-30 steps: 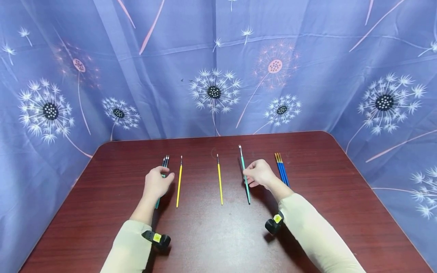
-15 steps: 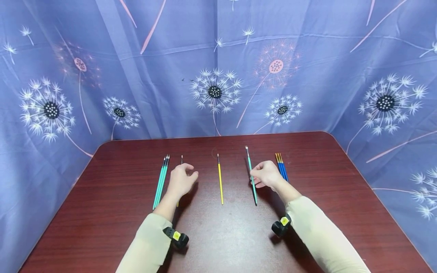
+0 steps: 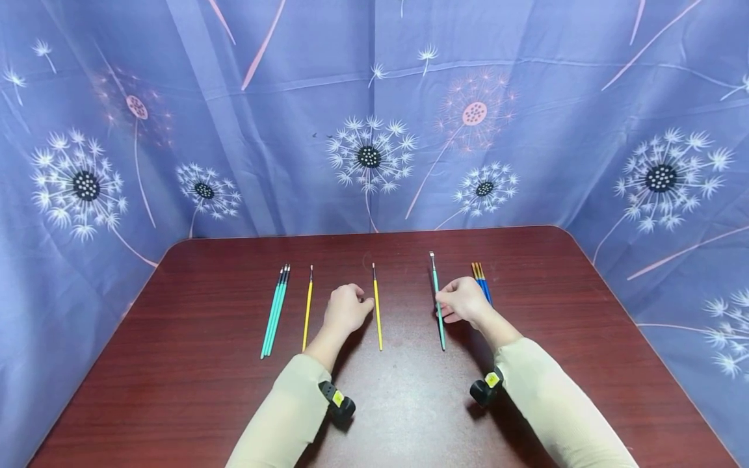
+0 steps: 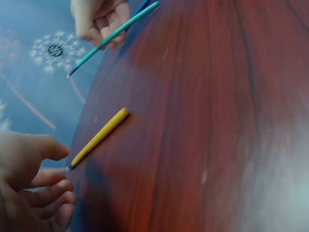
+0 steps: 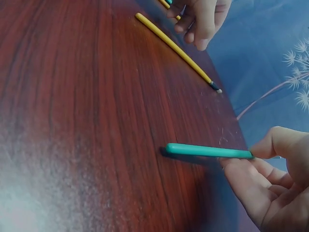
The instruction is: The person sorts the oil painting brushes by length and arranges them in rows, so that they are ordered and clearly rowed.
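Note:
My right hand (image 3: 462, 300) pinches a teal paintbrush (image 3: 435, 279) between thumb and fingers, bristles pointing to the back. In the right wrist view the teal handle sticks out from the fingertips (image 5: 264, 147), just above the table. My left hand (image 3: 348, 311) is just left of a yellow paintbrush (image 3: 377, 315) lying in the middle. It holds nothing; in the left wrist view thumb and fingers stand apart near that brush's tip. Left of this hand lies a second yellow paintbrush (image 3: 307, 312), its lower end close to the forearm.
Several teal paintbrushes (image 3: 275, 318) lie side by side at the left of the brown table (image 3: 146, 364). Blue paintbrushes (image 3: 482, 279) lie grouped behind my right hand, partly covered by it. A blue dandelion-print curtain (image 3: 281, 130) hangs behind the table.
My left hand has moved right, from over the teal group past the left yellow paintbrush to beside the middle one. My right hand has shifted slightly right with the teal paintbrush.

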Motion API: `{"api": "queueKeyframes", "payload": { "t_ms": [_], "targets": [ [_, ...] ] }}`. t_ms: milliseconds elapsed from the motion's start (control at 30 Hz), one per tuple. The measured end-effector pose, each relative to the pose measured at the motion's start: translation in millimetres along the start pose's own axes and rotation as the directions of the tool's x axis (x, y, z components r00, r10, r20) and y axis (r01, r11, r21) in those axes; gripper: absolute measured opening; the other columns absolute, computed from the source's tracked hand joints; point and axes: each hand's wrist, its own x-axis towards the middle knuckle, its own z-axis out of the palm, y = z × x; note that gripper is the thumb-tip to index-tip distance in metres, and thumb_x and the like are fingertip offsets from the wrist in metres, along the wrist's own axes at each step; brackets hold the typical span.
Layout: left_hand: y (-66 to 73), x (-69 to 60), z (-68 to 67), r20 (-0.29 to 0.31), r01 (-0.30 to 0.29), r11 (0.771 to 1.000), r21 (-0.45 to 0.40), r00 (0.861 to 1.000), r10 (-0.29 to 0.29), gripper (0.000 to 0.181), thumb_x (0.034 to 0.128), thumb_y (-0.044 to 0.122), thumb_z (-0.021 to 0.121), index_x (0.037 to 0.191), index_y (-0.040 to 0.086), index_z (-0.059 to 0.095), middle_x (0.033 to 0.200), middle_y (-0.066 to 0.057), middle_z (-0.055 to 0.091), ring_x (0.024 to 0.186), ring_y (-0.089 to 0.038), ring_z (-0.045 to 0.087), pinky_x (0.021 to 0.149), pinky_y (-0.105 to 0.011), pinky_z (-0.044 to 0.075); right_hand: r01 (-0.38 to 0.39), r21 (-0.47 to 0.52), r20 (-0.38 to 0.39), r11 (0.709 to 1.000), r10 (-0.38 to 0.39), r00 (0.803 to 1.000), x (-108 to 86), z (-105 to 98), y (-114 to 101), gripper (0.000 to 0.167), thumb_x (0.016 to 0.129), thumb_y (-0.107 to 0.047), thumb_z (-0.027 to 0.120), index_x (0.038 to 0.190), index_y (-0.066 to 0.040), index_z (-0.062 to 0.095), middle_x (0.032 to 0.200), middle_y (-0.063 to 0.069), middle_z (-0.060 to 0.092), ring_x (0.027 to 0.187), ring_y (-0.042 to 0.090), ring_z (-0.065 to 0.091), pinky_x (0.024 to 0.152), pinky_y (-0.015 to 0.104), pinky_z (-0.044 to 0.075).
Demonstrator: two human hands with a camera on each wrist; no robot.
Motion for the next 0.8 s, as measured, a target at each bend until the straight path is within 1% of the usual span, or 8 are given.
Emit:
{"api": "queueKeyframes", "payload": {
  "t_ms": [100,233,333,467,533,733,800],
  "targets": [
    [8.4,-0.2,6.6,0.0,0.032,0.998,0.045,0.999,-0.032,0.022,0.0796,0.028,0.069,0.088,0.008,0.068,0.09,-0.011,0.067,0.085,-0.029,0.066,0.069,-0.04,0.053,-0.01,-0.009,-0.003,1.0,0.01,1.0,0.6,-2,2,0.021,0.086,-0.004,0.055,0.098,0.012,0.059,0.068,0.007,0.062,0.058,0.013,0.065,0.06,0.034,0.058],
    [16.2,1.6,14.0,0.006,0.075,0.995,0.071,0.997,-0.076,0.019,0.0779,0.028,0.07,0.071,0.011,0.063,0.074,-0.006,0.065,0.073,-0.026,0.064,0.057,-0.037,0.049,-0.018,-0.022,-0.004,1.0,0.018,1.0,0.9,-6,4,0.022,0.087,-0.005,0.055,0.099,0.012,0.059,0.069,0.008,0.062,0.059,0.012,0.065,0.06,0.033,0.058],
    [19.4,3.5,17.6,0.001,0.104,0.99,0.093,0.995,-0.104,0.023,0.077,0.026,0.069,0.064,0.011,0.058,0.067,-0.005,0.062,0.069,-0.027,0.064,0.054,-0.038,0.048,-0.018,-0.026,-0.007,1.0,0.018,1.0,1.1,-8,4,0.022,0.088,-0.006,0.055,0.1,0.012,0.058,0.071,0.008,0.062,0.061,0.013,0.066,0.062,0.034,0.058],
    [21.8,4.8,18.2,-0.003,0.121,0.986,0.111,0.993,-0.121,0.02,0.0752,0.021,0.068,0.063,0.01,0.056,0.068,-0.008,0.062,0.07,-0.03,0.064,0.056,-0.042,0.049,-0.016,-0.015,-0.01,1.0,0.016,1.0,1.6,-10,5,0.023,0.088,-0.006,0.055,0.101,0.012,0.058,0.071,0.008,0.063,0.062,0.014,0.066,0.063,0.035,0.058],
    [22.2,5.0,17.7,0.005,0.12,0.985,0.126,0.993,-0.122,0.018,0.0751,0.019,0.067,0.064,0.01,0.057,0.069,-0.008,0.063,0.07,-0.029,0.064,0.057,-0.042,0.05,-0.014,-0.017,-0.007,1.0,0.014,1.0,1.7,-11,5,0.023,0.088,-0.006,0.054,0.101,0.012,0.058,0.07,0.007,0.063,0.062,0.014,0.067,0.062,0.035,0.058],
    [21.5,2.8,12.0,0.052,0.103,0.972,0.21,0.992,-0.116,0.016,0.0789,0.019,0.066,0.068,0.009,0.059,0.071,-0.008,0.065,0.069,-0.027,0.065,0.056,-0.04,0.051,-0.013,-0.033,0.006,0.999,0.014,1.0,-0.2,-10,5,0.023,0.087,-0.006,0.055,0.1,0.013,0.058,0.07,0.008,0.063,0.062,0.016,0.067,0.061,0.035,0.058],
    [19.9,1.7,9.8,0.057,0.098,0.968,0.229,0.992,-0.114,0.016,0.0803,0.019,0.066,0.071,0.008,0.061,0.073,-0.008,0.066,0.069,-0.027,0.066,0.055,-0.039,0.051,-0.01,-0.034,0.012,0.999,0.011,1.0,-0.9,-9,4,0.023,0.087,-0.007,0.055,0.099,0.013,0.058,0.069,0.008,0.064,0.062,0.016,0.067,0.059,0.035,0.058]
  ]
}}
